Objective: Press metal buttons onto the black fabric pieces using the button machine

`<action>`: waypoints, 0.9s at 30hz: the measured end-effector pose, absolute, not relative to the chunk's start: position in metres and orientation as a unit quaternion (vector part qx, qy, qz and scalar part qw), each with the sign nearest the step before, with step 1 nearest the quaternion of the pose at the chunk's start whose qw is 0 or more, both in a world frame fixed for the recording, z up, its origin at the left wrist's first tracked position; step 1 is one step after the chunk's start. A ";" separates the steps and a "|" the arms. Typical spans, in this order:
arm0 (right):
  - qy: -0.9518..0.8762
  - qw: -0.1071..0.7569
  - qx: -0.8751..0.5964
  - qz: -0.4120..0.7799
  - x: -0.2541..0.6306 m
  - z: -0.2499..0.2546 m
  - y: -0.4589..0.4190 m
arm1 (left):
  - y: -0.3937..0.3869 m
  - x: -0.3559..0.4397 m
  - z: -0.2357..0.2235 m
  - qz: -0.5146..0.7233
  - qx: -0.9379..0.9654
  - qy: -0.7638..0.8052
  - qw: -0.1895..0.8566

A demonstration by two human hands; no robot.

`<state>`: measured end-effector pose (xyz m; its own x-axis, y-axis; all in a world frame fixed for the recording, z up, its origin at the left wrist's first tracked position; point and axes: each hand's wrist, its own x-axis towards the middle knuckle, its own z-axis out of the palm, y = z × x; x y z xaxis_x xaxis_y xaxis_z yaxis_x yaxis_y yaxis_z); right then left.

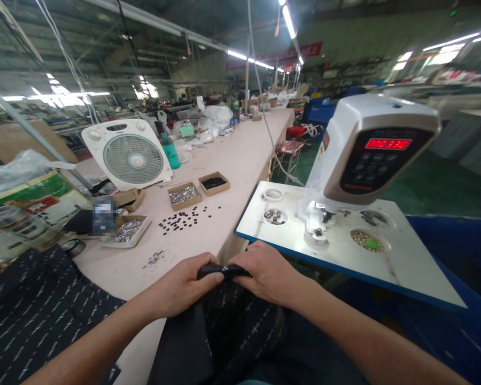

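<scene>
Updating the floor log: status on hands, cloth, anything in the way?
Left hand, right hand: both pinching dark cloth. Edge held up, rest below. Nothing seen blocking hands; loose silvery pieces left.

Right of the square white plastic fan (134,159) stands a boxy white machine (336,144). Before the fan, toward its right, lie small round black discs (180,214); nearer the viewer, dark white-streaked fabric (256,327).

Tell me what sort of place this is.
Most likely a garment factory: the left hand and right hand grip dark patterned cloth, a machine with a red display stands beside the long table, and small silvery pieces fill a box there.
</scene>
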<state>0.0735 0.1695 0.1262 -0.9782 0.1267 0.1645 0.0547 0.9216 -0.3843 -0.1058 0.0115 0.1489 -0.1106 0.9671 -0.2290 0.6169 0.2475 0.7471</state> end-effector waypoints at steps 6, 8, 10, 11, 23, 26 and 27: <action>-0.936 0.058 -0.039 0.345 0.070 0.122 0.174 | 0.011 -0.114 0.140 0.039 0.638 0.732 0.234; -0.920 0.030 -0.047 0.387 0.070 0.126 0.173 | 0.014 -0.117 0.143 -0.030 0.674 0.726 0.131; -0.905 0.035 -0.067 0.420 0.070 0.129 0.173 | 0.019 -0.119 0.146 -0.035 0.683 0.725 0.077; -0.898 0.046 -0.080 0.431 0.071 0.129 0.173 | 0.020 -0.119 0.145 -0.005 0.678 0.731 0.076; -0.896 0.022 -0.153 0.416 0.085 0.120 0.177 | 0.025 -0.081 0.108 0.401 0.467 0.704 0.354; -0.849 -0.011 -0.162 0.502 0.089 0.118 0.179 | 0.025 -0.086 0.109 0.387 0.476 0.661 0.431; -0.832 -0.019 -0.169 0.528 0.090 0.118 0.180 | 0.024 -0.089 0.109 0.379 0.470 0.645 0.469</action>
